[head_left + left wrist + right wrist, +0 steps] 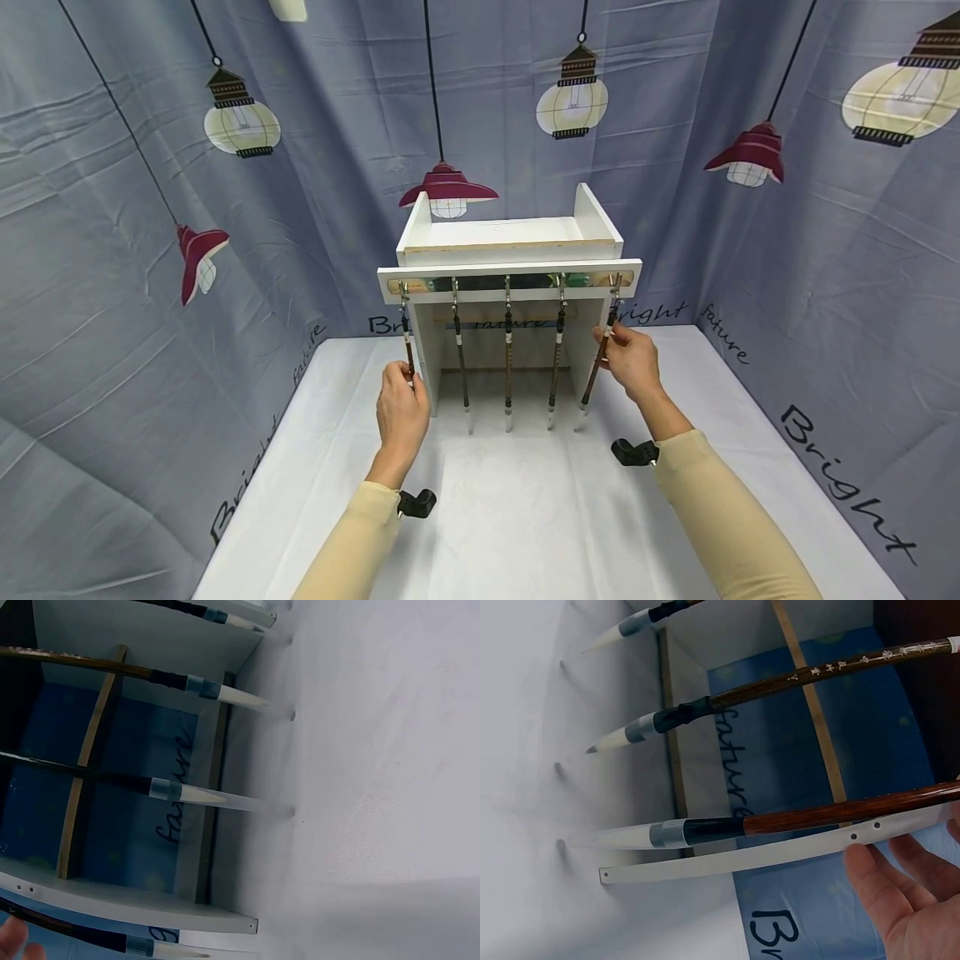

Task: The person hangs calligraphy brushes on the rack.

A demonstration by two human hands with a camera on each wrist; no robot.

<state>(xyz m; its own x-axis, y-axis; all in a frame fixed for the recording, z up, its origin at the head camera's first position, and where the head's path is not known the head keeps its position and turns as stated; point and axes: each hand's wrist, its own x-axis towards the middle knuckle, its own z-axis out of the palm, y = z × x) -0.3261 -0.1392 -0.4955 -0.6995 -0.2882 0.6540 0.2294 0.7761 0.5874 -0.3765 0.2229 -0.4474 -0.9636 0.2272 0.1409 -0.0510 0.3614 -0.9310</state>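
Several calligraphy brushes hang tip down from hooks along the front bar [480,271] of a white wooden rack. My left hand [401,408] grips the handle of the leftmost brush [408,346]; in the left wrist view its fingertips [11,941] show at that handle, and the rest of the hand is outside the frame. On the other side, my right hand [632,360] pinches the rightmost brush [597,371] partway up its handle. Other fingers [866,874] of that hand lie along the outer side of the rack's side panel [727,862]. Clear caps cover the brush tips.
A white open tray [510,254] forms the rack's top. The rack stands toward the back of a white-covered table [510,517]. Blue-grey curtain [337,167] printed with lamps surrounds the table. A black camera mount [416,504] is on the left wrist, another [633,452] on the right.
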